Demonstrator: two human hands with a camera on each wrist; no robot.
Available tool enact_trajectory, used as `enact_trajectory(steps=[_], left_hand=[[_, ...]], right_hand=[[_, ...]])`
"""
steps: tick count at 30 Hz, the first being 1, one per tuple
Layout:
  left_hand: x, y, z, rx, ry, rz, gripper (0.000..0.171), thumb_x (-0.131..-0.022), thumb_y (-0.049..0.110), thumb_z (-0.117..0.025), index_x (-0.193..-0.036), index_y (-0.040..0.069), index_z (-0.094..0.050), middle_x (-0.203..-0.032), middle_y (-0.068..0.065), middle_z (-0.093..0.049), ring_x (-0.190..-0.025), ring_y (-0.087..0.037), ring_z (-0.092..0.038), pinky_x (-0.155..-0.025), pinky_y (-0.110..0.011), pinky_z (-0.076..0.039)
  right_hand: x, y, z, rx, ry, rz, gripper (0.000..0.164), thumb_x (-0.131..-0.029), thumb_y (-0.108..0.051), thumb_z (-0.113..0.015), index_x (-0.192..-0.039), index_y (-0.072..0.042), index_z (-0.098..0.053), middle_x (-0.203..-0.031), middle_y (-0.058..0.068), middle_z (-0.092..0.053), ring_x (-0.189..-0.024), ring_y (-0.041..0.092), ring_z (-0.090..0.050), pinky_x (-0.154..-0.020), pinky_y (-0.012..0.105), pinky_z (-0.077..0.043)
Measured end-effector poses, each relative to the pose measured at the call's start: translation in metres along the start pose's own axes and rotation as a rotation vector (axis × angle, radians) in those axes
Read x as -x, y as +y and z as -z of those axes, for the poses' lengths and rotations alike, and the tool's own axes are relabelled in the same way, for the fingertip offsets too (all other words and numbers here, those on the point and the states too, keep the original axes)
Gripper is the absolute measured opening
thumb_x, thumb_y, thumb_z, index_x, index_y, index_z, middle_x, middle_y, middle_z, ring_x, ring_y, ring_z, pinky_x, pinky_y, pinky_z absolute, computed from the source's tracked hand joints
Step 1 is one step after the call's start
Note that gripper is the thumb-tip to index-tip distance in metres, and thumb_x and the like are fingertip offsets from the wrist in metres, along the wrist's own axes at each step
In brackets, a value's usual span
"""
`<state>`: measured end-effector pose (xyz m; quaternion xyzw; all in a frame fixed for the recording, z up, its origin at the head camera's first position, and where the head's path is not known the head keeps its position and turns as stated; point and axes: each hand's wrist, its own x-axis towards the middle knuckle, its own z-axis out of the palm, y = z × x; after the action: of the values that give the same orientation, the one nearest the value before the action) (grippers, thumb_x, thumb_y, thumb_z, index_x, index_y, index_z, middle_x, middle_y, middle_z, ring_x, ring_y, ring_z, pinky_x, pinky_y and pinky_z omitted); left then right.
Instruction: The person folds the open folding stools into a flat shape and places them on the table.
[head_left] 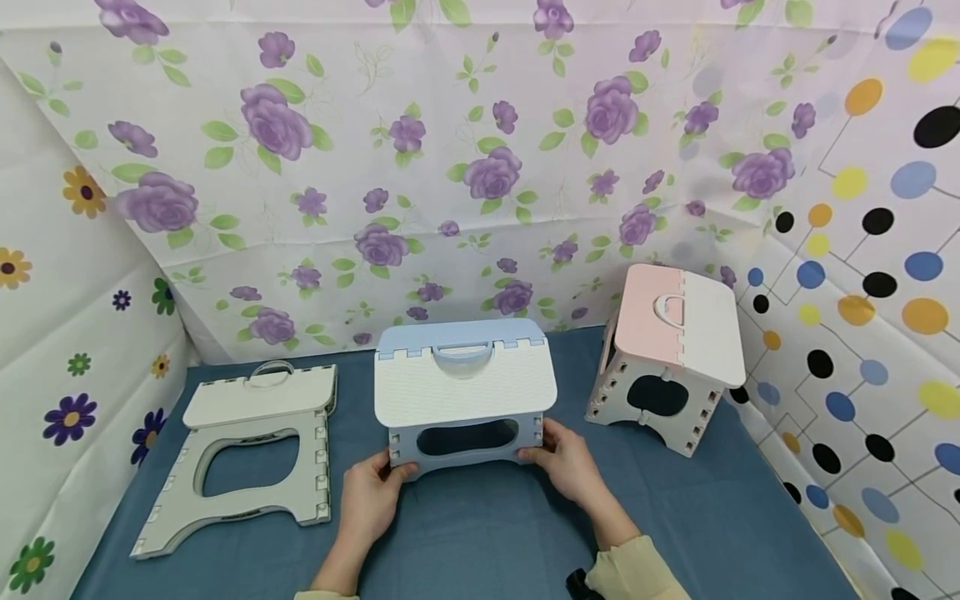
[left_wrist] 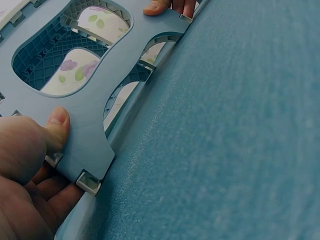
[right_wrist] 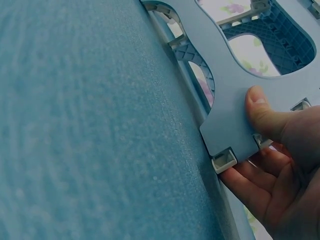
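A folding step stool (head_left: pixel 465 392) with a white-and-blue top and blue legs stands unfolded in the middle of the table in the head view. My left hand (head_left: pixel 370 498) grips the lower left corner of its front leg panel. In the left wrist view that thumb (left_wrist: pixel 59 127) presses the panel's face while the fingers curl behind its edge. On the opposite side, my right hand (head_left: pixel 567 462) holds the lower right corner. The right wrist view shows the thumb (right_wrist: pixel 261 112) in front, with fingers wrapped behind. The blue leg panel's foot is close to the cloth.
A pink-and-white stool (head_left: pixel 708 325) stands unfolded at the right. A pale grey-white stool (head_left: pixel 258 396) lies folded flat on the left. Blue cloth (head_left: pixel 487 542) covers the table. Patterned sheets (head_left: pixel 420 183) hang behind and on both sides.
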<state>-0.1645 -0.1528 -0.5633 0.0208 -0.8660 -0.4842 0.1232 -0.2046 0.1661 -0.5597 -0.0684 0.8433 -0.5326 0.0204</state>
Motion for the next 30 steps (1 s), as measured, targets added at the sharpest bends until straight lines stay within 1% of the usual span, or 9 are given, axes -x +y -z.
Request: enact_trajectory(steps=[5,13,20,30], left_hand=[[0.0003,0.0001,-0.0001,0.001,-0.001,-0.001,0.019,-0.092,0.013,-0.086,-0.106,0.002,-0.083,-0.08,-0.004,-0.076,-0.061,-0.012,-0.057,-0.053,-0.028,-0.043],[0.0,-0.0009,-0.0009,-0.004,-0.011,0.032,0.016,-0.093,0.013,-0.086,-0.104,0.003,-0.082,-0.078,-0.002,-0.074,-0.061,-0.015,-0.057,-0.053,-0.029,-0.043],[0.0004,-0.0007,-0.0009,0.004,-0.013,0.028,0.015,-0.093,0.012,-0.085,-0.105,0.003,-0.082,-0.082,-0.004,-0.076,-0.063,-0.014,-0.058,-0.055,-0.029,-0.045],[0.0002,0.0002,-0.0007,0.0,-0.017,0.028,0.014,-0.093,0.012,-0.085,-0.104,0.003,-0.082,-0.078,-0.002,-0.074,-0.061,-0.015,-0.057,-0.054,-0.029,-0.044]], right_hand=[[-0.0005,0.0001,-0.0006,0.009,-0.001,-0.002,0.033,-0.094,-0.013,-0.084,-0.125,-0.011,-0.073,-0.11,0.001,-0.079,-0.089,0.015,-0.067,-0.075,0.03,-0.053],[0.0009,0.001,0.0008,0.007,-0.021,0.005,0.033,-0.096,-0.015,-0.083,-0.127,-0.011,-0.072,-0.111,0.001,-0.078,-0.09,0.015,-0.067,-0.076,0.032,-0.053],[0.001,0.0014,0.0006,0.009,-0.024,0.004,0.033,-0.096,-0.015,-0.082,-0.127,-0.012,-0.072,-0.111,0.001,-0.078,-0.09,0.015,-0.067,-0.076,0.03,-0.053],[-0.0002,0.0033,0.0007,0.005,-0.027,0.019,0.033,-0.096,-0.015,-0.082,-0.127,-0.01,-0.072,-0.111,0.002,-0.078,-0.09,0.016,-0.066,-0.076,0.032,-0.053]])
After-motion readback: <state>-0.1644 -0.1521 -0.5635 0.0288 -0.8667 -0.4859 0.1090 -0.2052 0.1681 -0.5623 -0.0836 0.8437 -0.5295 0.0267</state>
